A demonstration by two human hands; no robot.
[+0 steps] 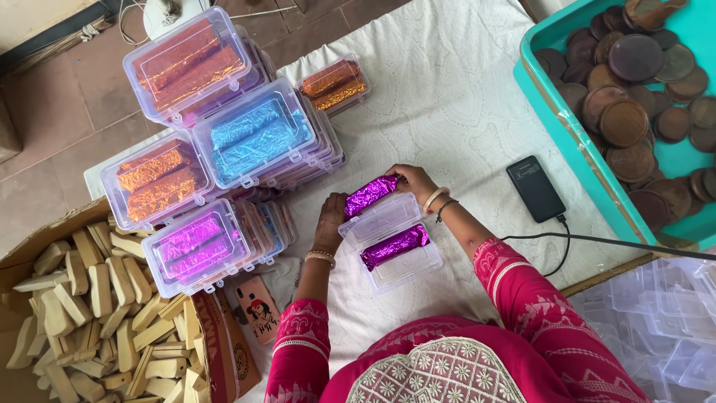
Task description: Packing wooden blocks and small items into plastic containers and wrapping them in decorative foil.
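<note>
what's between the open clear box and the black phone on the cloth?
In the head view, only the right hand and its bangled wrist lie between the open clear box and the black phone; otherwise bare white cloth.

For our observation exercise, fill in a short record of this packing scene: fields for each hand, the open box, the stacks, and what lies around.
left hand: rests on the left edge of the clear plastic box
right hand: holds a purple foil-wrapped bar at the box's far side
box contents: a second purple bar lying inside
stacks: closed boxes with orange, blue and purple bars
left: carton of wooden pieces
right: teal tray of brown discs; black phone with cable
</note>
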